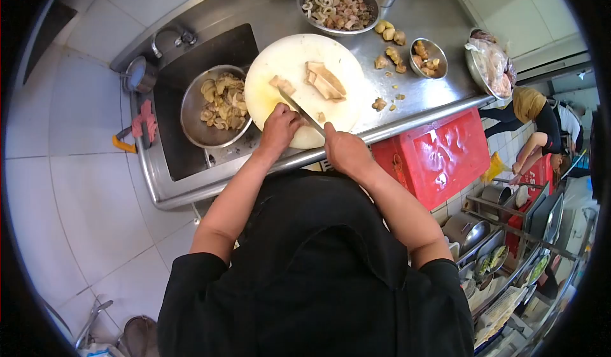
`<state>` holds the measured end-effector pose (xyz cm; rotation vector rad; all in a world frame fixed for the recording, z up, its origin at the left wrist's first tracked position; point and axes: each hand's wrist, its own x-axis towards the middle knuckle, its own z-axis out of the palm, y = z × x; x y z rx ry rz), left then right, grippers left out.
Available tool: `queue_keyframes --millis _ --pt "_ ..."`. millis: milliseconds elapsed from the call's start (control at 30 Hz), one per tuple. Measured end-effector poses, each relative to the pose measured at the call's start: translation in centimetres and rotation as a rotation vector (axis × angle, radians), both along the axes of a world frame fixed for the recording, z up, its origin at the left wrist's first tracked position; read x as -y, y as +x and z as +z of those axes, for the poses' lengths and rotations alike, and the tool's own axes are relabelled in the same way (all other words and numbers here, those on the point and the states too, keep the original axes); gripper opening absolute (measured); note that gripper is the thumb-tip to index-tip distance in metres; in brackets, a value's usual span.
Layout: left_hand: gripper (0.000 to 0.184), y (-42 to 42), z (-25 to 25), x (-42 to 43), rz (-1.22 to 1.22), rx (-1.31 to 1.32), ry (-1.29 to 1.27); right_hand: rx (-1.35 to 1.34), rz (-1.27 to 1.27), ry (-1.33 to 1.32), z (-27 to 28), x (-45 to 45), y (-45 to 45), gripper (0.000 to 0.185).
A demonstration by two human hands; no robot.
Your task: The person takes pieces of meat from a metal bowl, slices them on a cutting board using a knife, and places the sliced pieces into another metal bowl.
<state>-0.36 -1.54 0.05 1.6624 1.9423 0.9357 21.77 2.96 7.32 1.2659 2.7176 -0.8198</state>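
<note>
My right hand point(347, 155) is closed round the handle of a knife point(302, 111), whose blade points up and left across the round white cutting board point(344, 55). My left hand point(279, 130) is beside the blade at the board's near edge, fingers curled in; whatever is under them is hidden. By the knife tip lies a small pale tan piece of food point(280, 84). Larger folded tan pieces point(325, 81), perhaps meat, rest on the board's right half. A steel bowl point(193, 126) of sliced yellowish pieces point(223, 99) sits over the sink to the left.
Behind the board stands a steel bowl of chopped meat point(340, 8). Ginger lumps point(389, 31) and a small bowl point(429, 58) are at right, with a bagged-meat bowl point(493, 67) beyond. A red crate point(439, 156) stands below the counter edge. Another person point(541, 125) bends at far right.
</note>
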Motion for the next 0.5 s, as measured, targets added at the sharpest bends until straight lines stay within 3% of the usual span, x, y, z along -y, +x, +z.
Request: queue_keyframes --millis 333,500 --pt "0.021 -0.4 0.1 -0.3 0.023 -0.036 -0.034 0.091 -0.022 -0.122 0.6 2.3 5.7 0.019" --pt "0.019 -1.7 0.0 -0.1 -0.087 -0.058 0.028 0.022 -0.060 -0.146 0.7 2.4 8.3 0.021"
